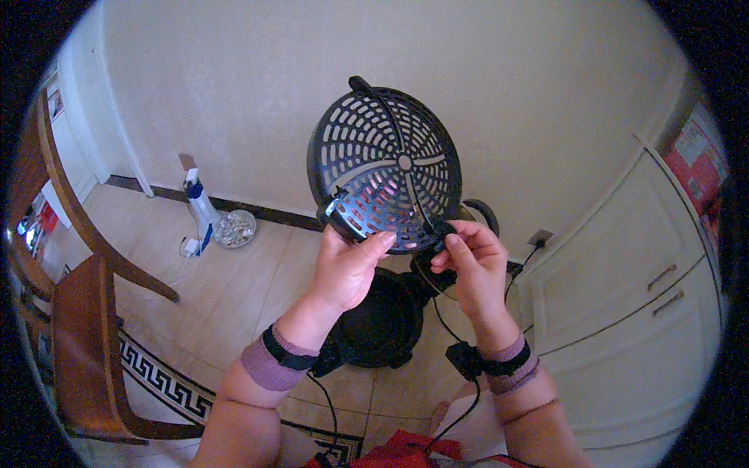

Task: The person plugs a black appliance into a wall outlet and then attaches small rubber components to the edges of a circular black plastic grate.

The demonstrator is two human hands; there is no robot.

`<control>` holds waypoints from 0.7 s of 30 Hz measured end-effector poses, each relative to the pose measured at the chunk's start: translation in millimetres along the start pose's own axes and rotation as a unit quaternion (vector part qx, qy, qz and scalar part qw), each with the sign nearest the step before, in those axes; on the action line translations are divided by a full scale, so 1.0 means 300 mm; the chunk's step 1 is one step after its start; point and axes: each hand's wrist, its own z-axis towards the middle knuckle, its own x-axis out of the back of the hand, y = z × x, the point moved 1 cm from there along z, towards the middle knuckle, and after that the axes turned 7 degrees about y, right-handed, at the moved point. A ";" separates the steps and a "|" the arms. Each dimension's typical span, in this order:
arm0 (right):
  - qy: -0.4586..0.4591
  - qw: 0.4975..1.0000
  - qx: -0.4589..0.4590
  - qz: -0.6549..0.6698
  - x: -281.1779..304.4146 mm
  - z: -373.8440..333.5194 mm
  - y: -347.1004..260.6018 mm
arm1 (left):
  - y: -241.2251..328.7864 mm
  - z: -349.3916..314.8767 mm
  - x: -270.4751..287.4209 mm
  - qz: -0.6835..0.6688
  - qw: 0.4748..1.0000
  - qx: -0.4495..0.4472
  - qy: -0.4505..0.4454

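A round black air fryer crisper plate (pixel 367 148), pierced with many short slots, is held up tilted in front of the wall. My left hand (pixel 347 269) grips its lower left edge, thumb over the slotted face and fingers hidden behind. At the lower right edge, my right hand (pixel 474 261) pinches a small black tab (pixel 443 230) on the rim. Similar black tabs stick out at the top and the left of the plate. Below my hands, a dark round pan-like container (pixel 378 324) stands on the floor, partly covered by my wrists.
Another black object with a curved handle (pixel 482 212) shows behind my right hand. White cabinets (pixel 616 257) flank the right side, near a wall socket (pixel 540 236). To the left are a wooden chair (pixel 86 343), a bowl (pixel 235 228) and a white-and-blue device (pixel 201 207). Cables hang from my wrists.
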 end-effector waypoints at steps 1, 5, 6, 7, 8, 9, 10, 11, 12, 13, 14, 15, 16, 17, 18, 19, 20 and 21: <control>0.002 1.000 0.000 -0.001 -0.001 -0.001 0.001 | -0.002 0.001 0.008 0.006 1.000 0.001 -0.002; -0.018 0.999 0.040 -0.025 -0.011 -0.001 -0.005 | -0.017 0.002 0.028 0.002 1.000 0.017 0.005; -0.020 0.998 0.039 -0.034 -0.012 0.002 -0.003 | -0.016 0.003 0.028 -0.014 1.000 0.014 0.002; -0.020 0.998 0.039 -0.035 -0.011 0.004 -0.001 | -0.018 0.005 0.032 -0.014 1.000 0.014 0.002; -0.026 0.998 0.042 -0.041 -0.010 0.006 0.001 | -0.021 0.007 0.039 -0.005 1.000 0.016 0.000; -0.030 0.997 0.047 -0.047 -0.006 0.006 -0.005 | -0.019 0.009 0.036 0.004 1.000 0.017 -0.004; -0.029 0.997 0.049 -0.046 -0.001 0.008 -0.013 | -0.015 0.010 0.032 0.004 1.000 0.017 -0.006; -0.037 0.997 0.049 -0.056 0.005 0.010 -0.021 | -0.011 0.011 0.027 0.005 1.000 0.017 -0.009; -0.047 0.996 0.047 -0.065 0.005 0.013 -0.020 | -0.007 0.011 0.031 0.006 1.000 0.018 -0.008; -0.047 0.996 0.045 -0.064 0.005 0.014 -0.023 | -0.002 0.010 0.031 0.006 1.000 0.018 -0.007; -0.062 0.995 0.042 -0.069 0.003 0.014 -0.028 | 0.005 0.009 0.029 0.000 1.000 0.014 -0.004; -0.076 0.994 0.038 -0.075 0.005 0.013 -0.032 | 0.007 0.007 0.025 -0.007 1.000 0.011 -0.002; -0.075 0.994 0.038 -0.076 0.007 0.014 -0.032 | 0.010 0.007 0.021 -0.008 1.000 0.012 -0.003; -0.080 0.991 0.049 -0.093 0.008 0.014 -0.032 | 0.013 0.006 0.016 -0.007 1.000 0.015 -0.002; -0.086 0.988 0.060 -0.110 0.009 0.014 -0.032 | 0.016 0.005 0.014 -0.005 1.000 0.018 -0.001; -0.086 0.988 0.059 -0.110 0.010 0.017 -0.030 | 0.015 0.005 0.018 -0.005 1.000 0.018 -0.001; -0.083 0.985 0.081 -0.126 0.011 0.022 -0.028 | 0.012 0.006 0.027 0.009 1.000 0.019 -0.005; -0.080 0.981 0.102 -0.143 0.013 0.024 -0.028 | 0.008 0.007 0.032 0.023 0.999 0.021 -0.009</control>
